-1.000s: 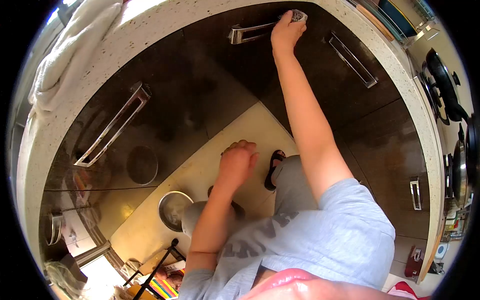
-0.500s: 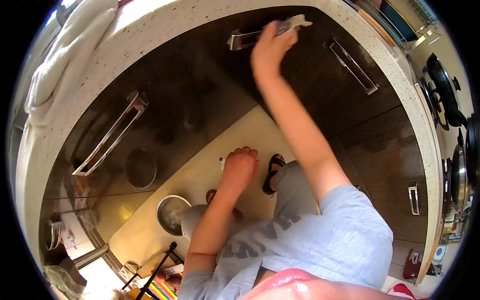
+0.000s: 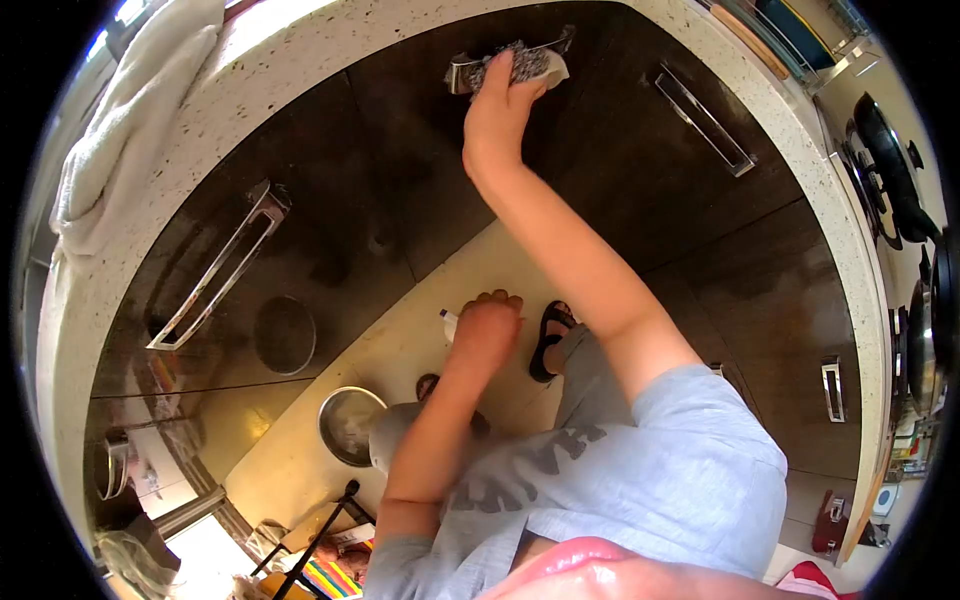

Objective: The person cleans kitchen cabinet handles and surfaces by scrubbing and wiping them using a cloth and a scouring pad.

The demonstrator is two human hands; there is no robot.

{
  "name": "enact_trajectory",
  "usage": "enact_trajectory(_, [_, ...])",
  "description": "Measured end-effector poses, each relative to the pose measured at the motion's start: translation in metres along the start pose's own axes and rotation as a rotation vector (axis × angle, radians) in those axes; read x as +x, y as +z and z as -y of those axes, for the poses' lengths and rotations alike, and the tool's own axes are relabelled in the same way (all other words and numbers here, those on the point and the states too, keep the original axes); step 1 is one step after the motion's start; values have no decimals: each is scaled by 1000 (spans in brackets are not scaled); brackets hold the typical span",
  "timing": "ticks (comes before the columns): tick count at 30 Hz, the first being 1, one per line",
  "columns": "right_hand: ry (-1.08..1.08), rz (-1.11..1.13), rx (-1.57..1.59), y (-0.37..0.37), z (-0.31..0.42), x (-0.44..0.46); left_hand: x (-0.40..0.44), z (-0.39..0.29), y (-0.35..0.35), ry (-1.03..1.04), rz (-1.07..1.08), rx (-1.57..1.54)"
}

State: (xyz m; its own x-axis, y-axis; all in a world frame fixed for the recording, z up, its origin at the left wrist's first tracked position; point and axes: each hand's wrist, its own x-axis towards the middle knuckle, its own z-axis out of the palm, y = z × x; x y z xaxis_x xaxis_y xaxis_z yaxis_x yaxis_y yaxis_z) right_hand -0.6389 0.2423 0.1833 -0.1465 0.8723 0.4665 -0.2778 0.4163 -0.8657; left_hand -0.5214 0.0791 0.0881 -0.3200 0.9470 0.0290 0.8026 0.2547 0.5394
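Observation:
My right hand (image 3: 500, 110) is closed on a grey mesh scrubber with a whitish cloth-like edge (image 3: 535, 68), pressed against the metal handle (image 3: 462, 76) of a dark cabinet door (image 3: 420, 130). The scrubber covers the middle of that handle. Lower down, my left hand (image 3: 487, 325) hangs in front of my body with its fingers curled. A small white object with a dark tip (image 3: 449, 320) shows beside it, partly hidden by the hand; what the fingers hold is hard to make out.
A metal bowl (image 3: 350, 425) stands on the floor by my leg. A speckled countertop (image 3: 230, 95) curves above the cabinets, with a white towel (image 3: 125, 130) at the left. More handles (image 3: 705, 120) stick out from the doors. Black pans (image 3: 885, 150) are at the far right.
My right hand has moved left along the handle with the scrubber, uncovering the handle's right end. My left hand has shifted slightly right and down, and the small white object beside it has come into view.

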Motion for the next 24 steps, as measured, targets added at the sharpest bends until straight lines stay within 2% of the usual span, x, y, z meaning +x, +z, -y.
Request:
enact_trajectory(1, [38,-27,190,0,10,9,-1,0,-1,10,-12,-23])
enact_trajectory(3, [1,-260,249,-1,-7,43,-9,2,-4,5,-10,-41])
enact_trajectory(5, [94,-223,392,-21,-24,84,-16,8,-10,-19,-5,-34])
enact_trajectory(6, [185,-180,504,-27,-28,96,-17,12,-12,-37,-8,-15])
enact_trajectory(7, [302,-146,490,-34,-13,93,-18,17,-10,-52,-9,-1])
enact_trajectory(10, [72,-16,320,-44,-4,82,-18,24,-10,-62,-37,-12])
enact_trajectory(14, [-301,1,-17,-39,9,62,-22,26,-12,-70,-4,-15])
enact_trajectory(16, [-380,-78,67,-36,30,43,-26,32,-12,-85,-32,-32])
enact_trajectory(18, [-430,-29,108,-35,55,19,-32,34,-13,-117,-25,-26])
enact_trajectory(20, [-523,35,-124,-28,45,17,-33,37,-21,-155,5,21])
enact_trajectory(21, [-668,30,-366,-21,33,17,-34,38,-21,-156,7,15])
enact_trajectory(22, [-746,49,-481,-11,26,12,-34,40,-19,-156,7,8])
enact_trajectory(24, [-860,29,-565,-6,24,1,-33,41,-19,-151,-7,-4])
